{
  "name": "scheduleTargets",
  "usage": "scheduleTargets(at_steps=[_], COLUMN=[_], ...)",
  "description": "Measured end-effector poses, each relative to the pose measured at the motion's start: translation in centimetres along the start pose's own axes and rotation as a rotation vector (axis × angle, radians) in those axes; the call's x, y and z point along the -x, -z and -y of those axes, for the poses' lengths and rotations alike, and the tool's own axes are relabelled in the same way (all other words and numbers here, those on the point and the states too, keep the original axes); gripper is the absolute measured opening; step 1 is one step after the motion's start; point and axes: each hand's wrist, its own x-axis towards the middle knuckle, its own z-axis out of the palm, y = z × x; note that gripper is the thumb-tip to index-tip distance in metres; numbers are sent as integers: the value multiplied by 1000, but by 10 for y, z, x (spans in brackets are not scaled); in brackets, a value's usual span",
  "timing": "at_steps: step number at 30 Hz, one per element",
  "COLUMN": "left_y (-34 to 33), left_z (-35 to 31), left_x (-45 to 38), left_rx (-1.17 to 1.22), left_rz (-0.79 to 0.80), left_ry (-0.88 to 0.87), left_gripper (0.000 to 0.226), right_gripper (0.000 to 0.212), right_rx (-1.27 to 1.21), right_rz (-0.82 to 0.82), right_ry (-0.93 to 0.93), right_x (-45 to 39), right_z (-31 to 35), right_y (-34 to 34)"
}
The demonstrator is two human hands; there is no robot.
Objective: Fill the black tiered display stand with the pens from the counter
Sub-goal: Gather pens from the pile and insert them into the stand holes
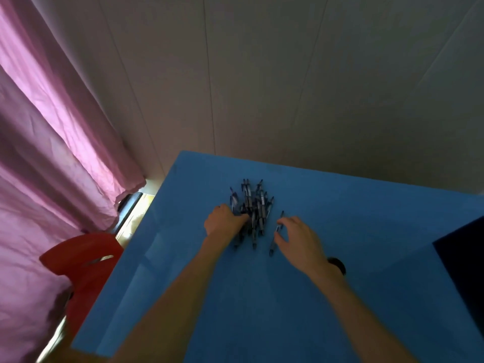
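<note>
Blue table, dark pens: both hands at the pile.

Left hand [222, 218], fingers curled, grips the heaped dark blue plastic pens [251, 205]; right hand [296, 237], fingers bent, pinches one separate pen [276, 233] just beside the pile, mid-table [366, 297]. A black object [463, 258] sits at the right edge.

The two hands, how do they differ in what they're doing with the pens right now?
The left hand presses into the side of the pen pile, its fingers curled among many pens; the right hand is beside the pile at one stray pen. The left hand's fingers are buried and hidden; the right hand's fingers arch above the pen, thumb beside it. Both are low over the blue counter.
</note>
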Motion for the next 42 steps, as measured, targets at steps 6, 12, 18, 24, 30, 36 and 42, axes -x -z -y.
scheduleTargets(at_steps=[6, 12, 18, 24, 30, 36, 42], left_y=[2, 1, 4, 7, 7, 6, 13], left_z=[11, 3, 0, 1, 18, 16, -26], left_x=[-7, -9, -14, -16, -1, -5, -42], left_rx=[79, -47, -111, -171, -88, 295, 257], left_rz=[6, 24, 40, 40, -31, -201, -177], left_ry=[-1, -12, -12, -36, -3, 45, -22], left_gripper=[43, 56, 67, 27, 34, 27, 43], right_gripper=[36, 35, 37, 38, 39, 38, 38], right_rx=[5, 13, 8, 10, -17, -35, -29], right_rz=[1, 0, 7, 16, 27, 14, 13], right_ry=[-10, -16, -17, -18, -38, -34, -24], right_x=[3, 2, 2, 6, 10, 8, 7], right_z=[-3, -11, -17, -22, -30, -27, -27], right_y=[0, 3, 2, -2, -5, -6, -6])
